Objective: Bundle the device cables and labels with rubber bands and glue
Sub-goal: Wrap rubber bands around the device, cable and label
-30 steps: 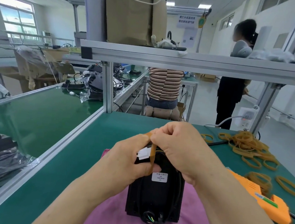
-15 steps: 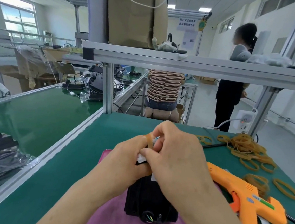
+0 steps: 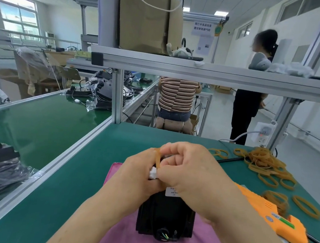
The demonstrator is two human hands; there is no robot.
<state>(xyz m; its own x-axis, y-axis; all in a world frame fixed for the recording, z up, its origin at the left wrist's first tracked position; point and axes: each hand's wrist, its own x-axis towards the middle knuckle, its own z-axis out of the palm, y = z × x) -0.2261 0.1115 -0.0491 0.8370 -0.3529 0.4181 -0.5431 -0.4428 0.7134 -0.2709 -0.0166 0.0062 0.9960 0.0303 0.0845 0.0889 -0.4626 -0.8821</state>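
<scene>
Rubber band [image 3: 158,160] is stretched over the black device [image 3: 166,215] on the table [image 3: 85,173]. Right hand [image 3: 191,174] pinches it; left hand [image 3: 137,175] grips the white cable end [image 3: 153,173]. Step looks like banding; next move probably needs a taut loop around the cables.

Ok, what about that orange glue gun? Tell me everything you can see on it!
The glue gun is bright orange and looks plastic, with a barrel and a chunky handle. It lies on its side on the green mat, at the right, beyond the right forearm, which hides part of it. A green and blue sticker sits on its side. A black cord runs off from its handle end. Loose rubber bands lie just behind it. No hand holds it.
</scene>
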